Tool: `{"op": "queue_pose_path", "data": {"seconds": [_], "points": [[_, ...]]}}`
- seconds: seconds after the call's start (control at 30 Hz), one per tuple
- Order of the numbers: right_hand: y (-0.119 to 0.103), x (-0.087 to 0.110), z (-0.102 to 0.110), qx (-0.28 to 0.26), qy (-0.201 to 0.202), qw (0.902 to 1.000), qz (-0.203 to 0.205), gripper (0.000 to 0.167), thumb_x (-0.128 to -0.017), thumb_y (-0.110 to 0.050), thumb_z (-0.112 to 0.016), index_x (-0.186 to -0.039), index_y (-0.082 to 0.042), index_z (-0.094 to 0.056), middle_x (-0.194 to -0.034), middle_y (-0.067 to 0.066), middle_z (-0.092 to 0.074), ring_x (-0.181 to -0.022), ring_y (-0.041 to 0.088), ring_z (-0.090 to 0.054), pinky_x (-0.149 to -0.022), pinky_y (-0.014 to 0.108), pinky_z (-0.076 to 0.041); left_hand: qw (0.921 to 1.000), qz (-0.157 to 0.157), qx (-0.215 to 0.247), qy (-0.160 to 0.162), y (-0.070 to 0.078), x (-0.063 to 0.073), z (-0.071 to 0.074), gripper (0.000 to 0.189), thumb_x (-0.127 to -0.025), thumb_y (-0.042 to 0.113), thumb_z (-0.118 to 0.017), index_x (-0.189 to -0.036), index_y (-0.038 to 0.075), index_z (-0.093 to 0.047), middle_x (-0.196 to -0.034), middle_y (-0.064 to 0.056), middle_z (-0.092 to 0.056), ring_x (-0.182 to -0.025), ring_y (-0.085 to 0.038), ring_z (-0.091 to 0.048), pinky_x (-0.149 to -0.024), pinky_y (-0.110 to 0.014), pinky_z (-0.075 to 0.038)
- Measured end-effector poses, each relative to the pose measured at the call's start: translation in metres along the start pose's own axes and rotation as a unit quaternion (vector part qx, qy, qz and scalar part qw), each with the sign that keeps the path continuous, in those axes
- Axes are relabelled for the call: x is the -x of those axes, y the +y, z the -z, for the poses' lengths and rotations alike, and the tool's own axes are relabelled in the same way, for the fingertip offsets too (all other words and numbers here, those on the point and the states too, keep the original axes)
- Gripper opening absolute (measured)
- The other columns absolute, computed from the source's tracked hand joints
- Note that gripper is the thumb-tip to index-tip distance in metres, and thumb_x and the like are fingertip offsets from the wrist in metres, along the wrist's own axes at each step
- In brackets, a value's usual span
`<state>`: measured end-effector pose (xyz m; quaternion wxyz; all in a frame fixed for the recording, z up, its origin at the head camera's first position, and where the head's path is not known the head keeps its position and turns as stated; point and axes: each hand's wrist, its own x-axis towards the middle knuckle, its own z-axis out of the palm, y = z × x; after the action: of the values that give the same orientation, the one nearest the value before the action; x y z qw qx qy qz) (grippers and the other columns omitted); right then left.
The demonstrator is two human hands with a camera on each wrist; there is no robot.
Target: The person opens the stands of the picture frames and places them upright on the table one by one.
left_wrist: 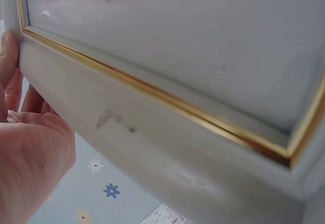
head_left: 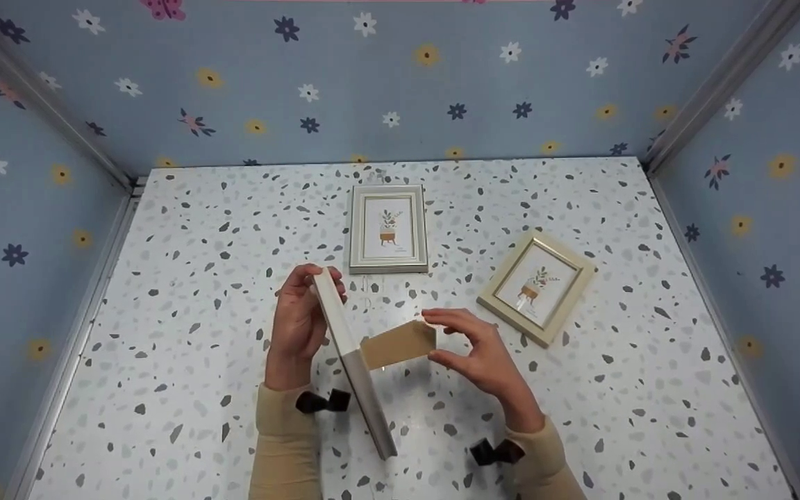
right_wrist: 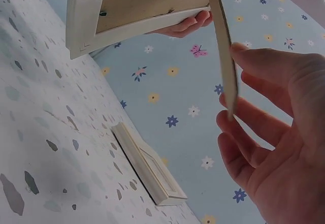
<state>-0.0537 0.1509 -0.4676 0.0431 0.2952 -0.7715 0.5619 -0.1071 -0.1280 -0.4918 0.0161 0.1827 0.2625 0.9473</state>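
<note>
A white picture frame (head_left: 346, 340) is held up on edge, its back turned to the right. My left hand (head_left: 296, 323) grips its far end. In the left wrist view the frame's front shows a gold inner trim (left_wrist: 152, 93) and a dark smudge on the white border. A flat brown stand leg (head_left: 398, 345) juts out from the frame's back. My right hand (head_left: 476, 351) pinches the leg's free end between thumb and fingers; the right wrist view shows the leg (right_wrist: 226, 56) edge-on between them.
A silver-white picture frame (head_left: 389, 264) with a potted-plant print lies toward the back of the speckled table (head_left: 233, 229). A cream picture frame (head_left: 494, 295) with a similar print lies tilted at the right. Flower-patterned walls (head_left: 400, 83) enclose the table at the back and sides.
</note>
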Motion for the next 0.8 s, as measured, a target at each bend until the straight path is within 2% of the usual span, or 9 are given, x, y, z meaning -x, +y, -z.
{"op": "queue_pose_path", "data": {"seconds": [0.3, 0.5, 0.63, 0.8], "points": [[0.002, 0.001, 0.001, 0.007, 0.007, 1.0000, 0.001, 0.045, -0.078, 0.009, -0.078, -0.122, 0.006, -0.066, -0.124, 0.022, -0.065, -0.116, 0.033, -0.060, -0.085, 0.050, -0.053, 0.9999, -0.007, -0.005, -0.006, 0.002, -0.001, -0.001, 0.016, -0.097, -0.004, -0.056, -0.109, 0.000, -0.066, -0.108, -0.019, -0.066, -0.093, -0.026, -0.070, -0.084, -0.035, -0.057], [0.005, 0.005, 0.002, 0.005, 0.019, 0.9996, -0.020, 0.044, -0.081, 0.007, -0.076, -0.124, 0.000, -0.067, -0.126, 0.015, -0.065, -0.117, 0.023, -0.060, -0.087, 0.044, -0.053, 0.9997, -0.023, -0.011, -0.003, 0.006, 0.000, -0.003, 0.015, -0.096, -0.003, -0.058, -0.108, 0.000, -0.067, -0.108, -0.020, -0.067, -0.092, -0.026, -0.069, -0.080, -0.033, -0.057], [0.006, 0.006, 0.005, -0.001, 0.027, 0.9990, -0.037, 0.042, -0.084, 0.004, -0.076, -0.124, -0.001, -0.067, -0.127, 0.012, -0.065, -0.118, 0.019, -0.059, -0.089, 0.042, -0.052, 0.9980, -0.040, -0.046, 0.012, 0.010, 0.002, -0.003, 0.015, -0.094, -0.002, -0.061, -0.108, 0.001, -0.067, -0.107, -0.018, -0.068, -0.092, -0.025, -0.068, -0.076, -0.030, -0.057], [0.005, 0.007, 0.010, -0.004, 0.033, 0.9986, -0.042, 0.040, -0.085, 0.005, -0.074, -0.124, 0.004, -0.066, -0.126, 0.018, -0.064, -0.114, 0.027, -0.061, -0.089, 0.045, -0.052, 0.9909, -0.065, -0.111, 0.040, 0.015, 0.003, -0.006, 0.016, -0.091, 0.002, -0.068, -0.106, 0.004, -0.070, -0.105, -0.016, -0.070, -0.091, -0.020, -0.067, -0.075, -0.026, -0.054]]}}
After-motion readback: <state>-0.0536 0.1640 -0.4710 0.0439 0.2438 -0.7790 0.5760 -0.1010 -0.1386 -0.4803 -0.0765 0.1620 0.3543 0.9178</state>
